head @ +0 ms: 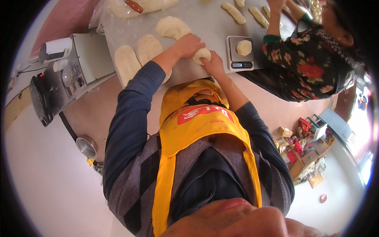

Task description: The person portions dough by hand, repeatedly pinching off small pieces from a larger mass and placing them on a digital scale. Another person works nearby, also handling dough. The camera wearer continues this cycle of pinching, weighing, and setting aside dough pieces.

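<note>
Both hands work over a grey metal table. My left hand (189,46) grips the tapering end of a thick piece of pale dough (171,27); its palm side is hidden. In my right hand (213,64) is a rounded lump of dough (202,55), with the thumb pressed to its near side. The lump sits right against my left fingers; whether it still joins the thicker piece is hidden. To the right, a digital kitchen scale (233,54) carries a dough ball (244,48). Flattened oval dough pieces (150,49) lie left of my hands, one partly behind my left forearm.
A large dough mass (148,6) under plastic film, with a brown-handled tool (134,6) on it, is at the far left. Several dough strips (234,13) lie far right, near a co-worker in a floral top (308,65). A metal-topped unit (90,57) stands left of the table (204,25).
</note>
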Demonstrator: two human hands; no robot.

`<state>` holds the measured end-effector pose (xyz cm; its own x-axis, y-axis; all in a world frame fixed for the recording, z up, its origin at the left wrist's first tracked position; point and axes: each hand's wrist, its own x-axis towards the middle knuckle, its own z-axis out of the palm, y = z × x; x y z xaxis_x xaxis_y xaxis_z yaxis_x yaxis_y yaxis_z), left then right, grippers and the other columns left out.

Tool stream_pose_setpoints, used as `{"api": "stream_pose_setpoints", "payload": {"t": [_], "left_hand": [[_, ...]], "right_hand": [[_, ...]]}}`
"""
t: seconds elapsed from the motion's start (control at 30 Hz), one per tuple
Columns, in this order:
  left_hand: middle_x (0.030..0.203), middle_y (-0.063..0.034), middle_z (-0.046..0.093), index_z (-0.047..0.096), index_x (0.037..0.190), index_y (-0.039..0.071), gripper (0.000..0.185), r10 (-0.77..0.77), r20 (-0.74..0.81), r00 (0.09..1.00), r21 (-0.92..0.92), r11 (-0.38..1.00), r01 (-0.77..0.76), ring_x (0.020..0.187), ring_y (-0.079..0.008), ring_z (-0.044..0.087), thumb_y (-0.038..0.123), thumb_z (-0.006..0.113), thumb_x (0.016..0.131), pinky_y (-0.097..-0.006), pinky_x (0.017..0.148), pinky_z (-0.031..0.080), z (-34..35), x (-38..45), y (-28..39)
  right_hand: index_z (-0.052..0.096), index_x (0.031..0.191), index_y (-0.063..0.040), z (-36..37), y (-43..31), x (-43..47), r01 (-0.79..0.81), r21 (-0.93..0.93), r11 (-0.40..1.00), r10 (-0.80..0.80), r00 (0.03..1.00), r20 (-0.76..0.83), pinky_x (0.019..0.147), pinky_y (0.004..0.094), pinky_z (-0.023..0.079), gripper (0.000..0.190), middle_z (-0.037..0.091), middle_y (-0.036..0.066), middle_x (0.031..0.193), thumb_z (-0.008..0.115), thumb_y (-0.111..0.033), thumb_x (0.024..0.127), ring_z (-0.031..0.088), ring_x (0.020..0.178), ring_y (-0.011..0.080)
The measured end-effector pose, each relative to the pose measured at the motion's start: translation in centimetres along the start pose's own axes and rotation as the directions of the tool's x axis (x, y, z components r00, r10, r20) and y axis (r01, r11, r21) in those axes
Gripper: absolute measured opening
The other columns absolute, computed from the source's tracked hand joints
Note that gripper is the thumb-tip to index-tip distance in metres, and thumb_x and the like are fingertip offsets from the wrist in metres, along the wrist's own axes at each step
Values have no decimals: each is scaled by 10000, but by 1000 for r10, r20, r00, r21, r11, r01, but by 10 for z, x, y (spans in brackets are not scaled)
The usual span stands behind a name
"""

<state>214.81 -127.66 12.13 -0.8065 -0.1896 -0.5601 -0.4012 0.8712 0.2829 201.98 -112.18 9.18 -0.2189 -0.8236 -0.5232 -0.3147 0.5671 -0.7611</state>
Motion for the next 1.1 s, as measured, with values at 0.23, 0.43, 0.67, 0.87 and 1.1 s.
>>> {"api": "stream_pose_setpoints", "payload": {"t": [0.23,0.43,0.67,0.87,1.1], "left_hand": [[1365,-107,601,601,1350,194,582,55,-406,912,164,986,14,1336,-334,509,238,779,797,-572,1051,410,48,-27,6],[1311,-52,615,608,1325,147,662,44,-640,768,32,999,-30,1322,-297,506,294,864,733,-615,1147,329,39,-48,39],[1211,-67,633,636,1219,98,432,120,-577,808,-91,973,-210,1253,-244,556,230,748,822,-568,1148,330,43,-9,63],[1098,-37,688,673,1093,128,251,189,-674,714,-61,949,-308,1117,-230,626,195,675,851,-529,1061,407,41,28,77],[989,-114,701,668,1100,87,256,-103,-663,741,-278,954,-116,1023,-326,640,160,637,856,-446,971,476,15,13,69]], "right_hand": [[504,1364,6,-9,17,-29,375,-351,858,-398,917,6,942,460,536,558,567,248,1351,700,-226,896,643,1097,405],[650,1174,-26,-65,29,-71,254,-358,898,-325,934,-151,848,467,560,291,684,177,1126,660,-168,920,686,948,388],[699,1070,-40,-162,55,-32,123,-537,835,-447,722,-529,794,445,561,192,713,171,960,648,-160,929,701,841,355],[689,1096,-44,-164,42,-6,138,-494,859,-412,758,-505,813,459,558,215,702,183,1035,642,-179,936,687,926,381],[672,1169,-58,-115,1,-41,302,-478,825,-438,876,-201,819,455,561,279,687,177,1090,670,-227,947,692,915,367]]}}
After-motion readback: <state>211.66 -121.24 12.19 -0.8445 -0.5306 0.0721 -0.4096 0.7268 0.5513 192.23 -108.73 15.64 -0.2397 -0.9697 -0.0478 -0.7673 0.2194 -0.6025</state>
